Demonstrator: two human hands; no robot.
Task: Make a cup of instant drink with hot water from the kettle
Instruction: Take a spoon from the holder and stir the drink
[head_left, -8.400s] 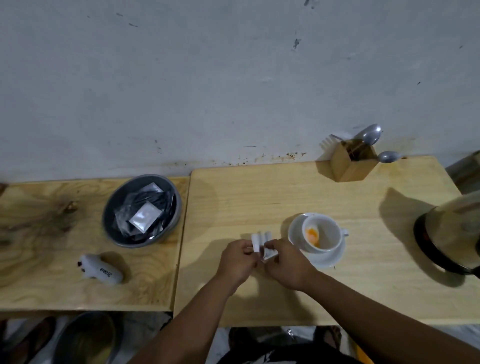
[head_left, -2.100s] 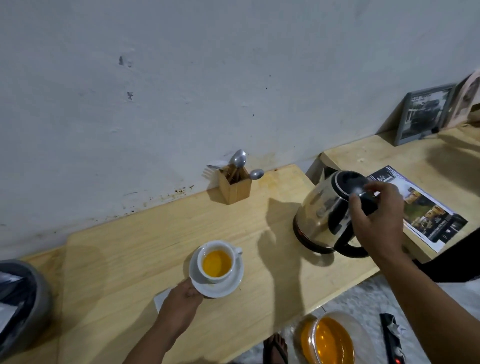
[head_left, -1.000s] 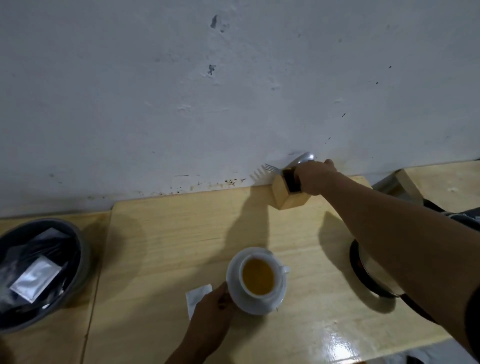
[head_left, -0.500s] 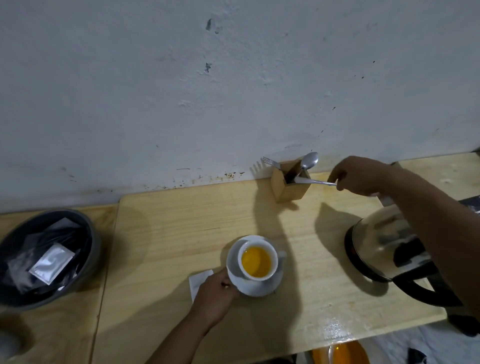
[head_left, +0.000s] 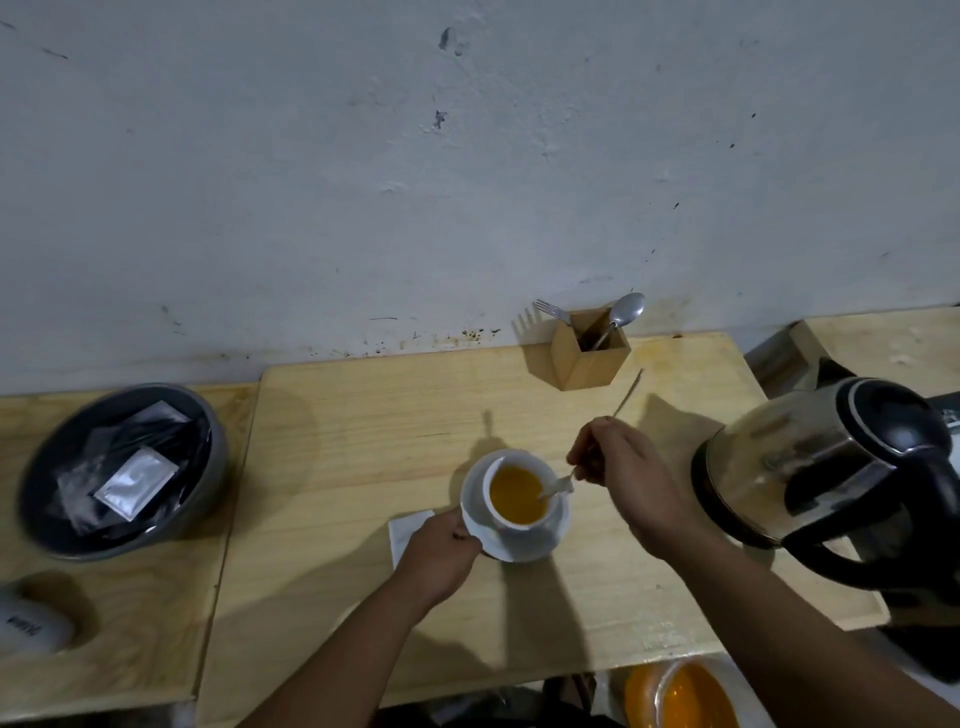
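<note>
A white cup full of orange drink stands on a white saucer in the middle of the wooden table. My left hand grips the saucer's near-left rim. My right hand holds a metal spoon just right of the cup, its bowl end dipped into the drink at the right rim and its handle sticking up behind the hand. The kettle, steel with a black lid and handle, stands at the right.
A wooden cutlery holder with a fork and a spoon stands against the wall. An empty white sachet lies left of the saucer. A grey bowl of sachets sits on the left table. An orange container is below the table edge.
My right hand has carried the spoon from the cutlery holder down to the cup, and its tip now dips into the drink. My left hand stays on the saucer.
</note>
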